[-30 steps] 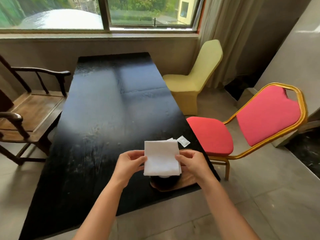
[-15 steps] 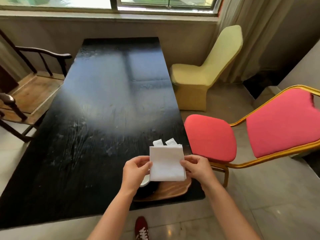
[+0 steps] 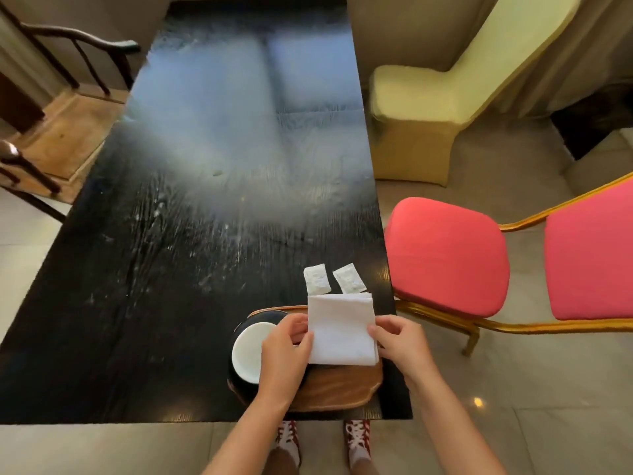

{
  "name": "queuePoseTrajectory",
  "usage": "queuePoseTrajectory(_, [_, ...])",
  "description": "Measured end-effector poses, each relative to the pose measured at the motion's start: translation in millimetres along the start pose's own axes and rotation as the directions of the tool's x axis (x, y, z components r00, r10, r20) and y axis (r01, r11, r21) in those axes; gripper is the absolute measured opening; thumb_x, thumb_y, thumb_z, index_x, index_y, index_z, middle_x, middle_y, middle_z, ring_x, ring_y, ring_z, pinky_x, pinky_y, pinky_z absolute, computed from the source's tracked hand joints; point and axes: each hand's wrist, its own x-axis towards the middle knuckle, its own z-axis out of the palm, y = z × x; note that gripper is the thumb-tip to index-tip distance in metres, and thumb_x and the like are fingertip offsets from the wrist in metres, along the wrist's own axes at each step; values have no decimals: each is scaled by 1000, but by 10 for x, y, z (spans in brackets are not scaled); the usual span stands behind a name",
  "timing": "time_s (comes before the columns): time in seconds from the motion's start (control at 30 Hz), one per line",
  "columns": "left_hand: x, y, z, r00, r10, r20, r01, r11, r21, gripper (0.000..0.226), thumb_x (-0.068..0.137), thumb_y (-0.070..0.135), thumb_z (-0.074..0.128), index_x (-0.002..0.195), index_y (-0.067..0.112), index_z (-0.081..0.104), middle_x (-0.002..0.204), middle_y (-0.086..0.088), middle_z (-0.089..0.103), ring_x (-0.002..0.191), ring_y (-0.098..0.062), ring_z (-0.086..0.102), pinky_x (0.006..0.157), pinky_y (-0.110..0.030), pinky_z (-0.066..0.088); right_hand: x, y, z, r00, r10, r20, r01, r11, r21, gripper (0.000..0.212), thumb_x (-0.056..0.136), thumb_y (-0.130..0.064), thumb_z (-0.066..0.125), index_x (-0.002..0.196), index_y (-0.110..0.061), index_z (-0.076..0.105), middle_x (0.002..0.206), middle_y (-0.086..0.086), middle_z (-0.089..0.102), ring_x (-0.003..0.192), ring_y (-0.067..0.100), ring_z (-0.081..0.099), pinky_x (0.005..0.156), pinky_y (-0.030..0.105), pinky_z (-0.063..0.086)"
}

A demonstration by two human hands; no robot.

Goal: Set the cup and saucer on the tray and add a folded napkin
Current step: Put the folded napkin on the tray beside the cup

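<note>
A folded white napkin (image 3: 340,329) is held over the right half of a wooden tray (image 3: 337,385) near the table's front right corner. My left hand (image 3: 284,354) pinches its left edge and my right hand (image 3: 399,341) pinches its right edge. On the tray's left side sits a dark saucer (image 3: 239,382) with a white-lined cup (image 3: 248,347) on it, partly hidden by my left hand. I cannot tell whether the napkin touches the tray.
Two small white sachets (image 3: 317,279) (image 3: 348,278) lie on the black table (image 3: 205,200) just beyond the tray. A red chair (image 3: 445,255) stands close at the right, a yellow covered chair (image 3: 414,108) behind it, a wooden armchair (image 3: 51,132) at the left.
The view has tipped downward and closer to the table. The napkin, held in both hands, has come lower over the tray, and the cup and saucer now show beside it.
</note>
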Motion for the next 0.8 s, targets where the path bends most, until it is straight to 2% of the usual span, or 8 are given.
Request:
queuePoseTrajectory(0.1, [-84,41,263,999,-34,-42,35,999,40,17,91,12,52,105,22,56,100,10,59,91,0,56,69,-1,42,163,68,-79,1000,-3,20,3,1000,0,7,85,-16,65,90,-22,66,92,-5,66,88,9,60,72,28,53])
queuePoseTrajectory(0.3, [-150,-67,650,986,-129,-106,142,981,133,32,93,9,45,124,15,51,130,1,50,114,-6,43,101,-21,32,354,270,-68,998,-39,49,48,978,-201,3,85,-21,65,86,-24,66,86,-10,64,86,9,61,71,28,54])
queuePoseTrajectory(0.47, [-184,-118,846,991,-118,-55,128,964,233,52,96,12,38,145,17,21,154,-2,16,139,-12,20,104,-14,13,378,407,-73,990,-141,21,137,896,-423,12,84,-30,64,89,-19,68,85,-6,66,80,8,59,55,17,40])
queuePoseTrajectory(0.53, [-243,-178,939,999,-38,-38,49,930,364,61,95,13,41,147,19,9,158,-3,0,143,-15,7,109,-21,7,385,428,-66,981,-189,29,173,808,-563,15,84,-36,63,87,-22,66,84,-7,65,77,7,57,52,16,36])
queuePoseTrajectory(0.63, [-392,-298,1036,991,87,96,-126,824,552,78,78,12,67,143,18,24,153,-12,25,139,-27,28,107,-42,34,417,435,-77,927,-373,50,291,626,-723,21,81,-39,65,94,-24,61,91,-7,61,85,10,56,58,18,38])
queuePoseTrajectory(0.67, [-441,-355,1066,983,111,144,-176,776,605,83,70,14,73,140,18,30,149,-12,34,137,-28,31,102,-45,41,440,457,-88,885,-458,83,363,565,-741,32,79,-36,68,107,-22,60,102,-5,60,96,13,55,65,20,42])
queuePoseTrajectory(0.73, [-523,-452,1097,974,98,206,-214,700,681,89,64,24,76,141,18,32,148,-11,37,138,-25,25,100,-45,40,476,523,-122,779,-575,249,534,400,-745,60,77,-29,70,132,-20,47,132,4,51,123,22,44,90,34,45])
queuePoseTrajectory(0.8, [-566,-519,1088,970,75,229,-220,667,712,86,66,35,68,143,20,32,149,-8,33,138,-22,23,100,-45,38,519,600,-162,684,-588,431,641,204,-740,73,78,-29,69,141,-21,34,150,7,32,139,24,21,105,45,28])
